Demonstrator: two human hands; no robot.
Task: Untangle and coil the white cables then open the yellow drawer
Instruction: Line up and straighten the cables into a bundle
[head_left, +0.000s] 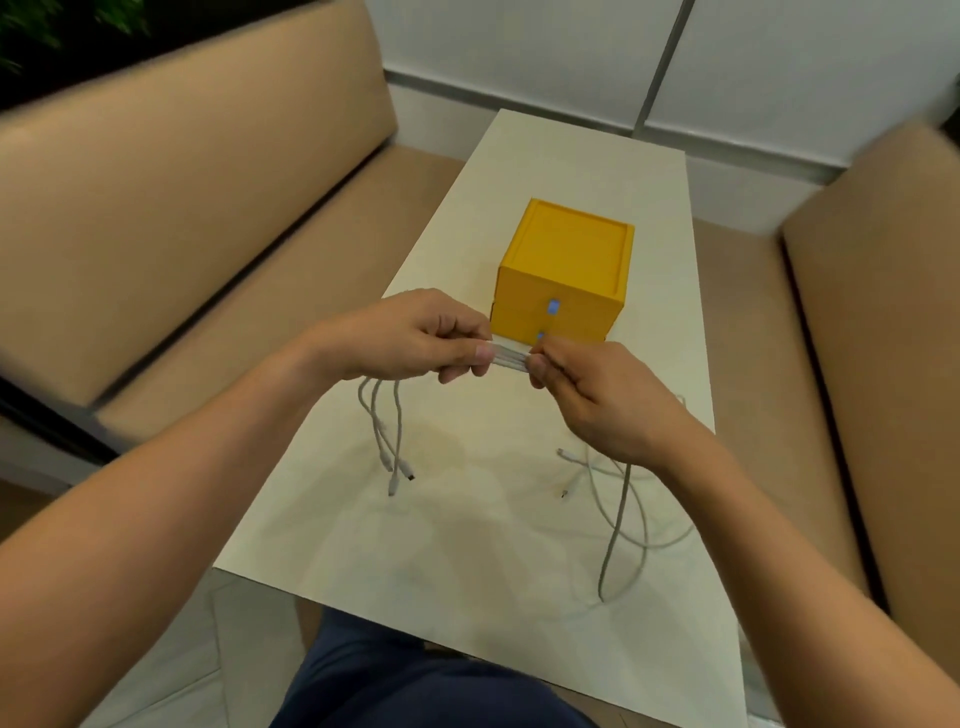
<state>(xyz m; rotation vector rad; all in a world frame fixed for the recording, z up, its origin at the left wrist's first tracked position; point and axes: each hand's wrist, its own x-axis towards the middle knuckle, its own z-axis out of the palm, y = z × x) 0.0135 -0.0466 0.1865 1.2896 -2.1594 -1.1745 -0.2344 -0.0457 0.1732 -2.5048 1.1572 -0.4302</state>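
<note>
Holding a bundle taut above the worktop (467, 530), just in front of the yellow drawer unit (566, 265), the left hand (410, 338) and right hand (597, 395) sit close together, each pinching the white cables (509, 358) laid side by side. Keeping the strands flat and parallel should let the slack feed into even coils. Tan sofas (208, 208) flank the unit. Loose loops (639, 519) trailing nearer the person than the unit could snag, and so might the plug ends (397, 475) dangling below the left hand. The unit's drawers look closed.
</note>
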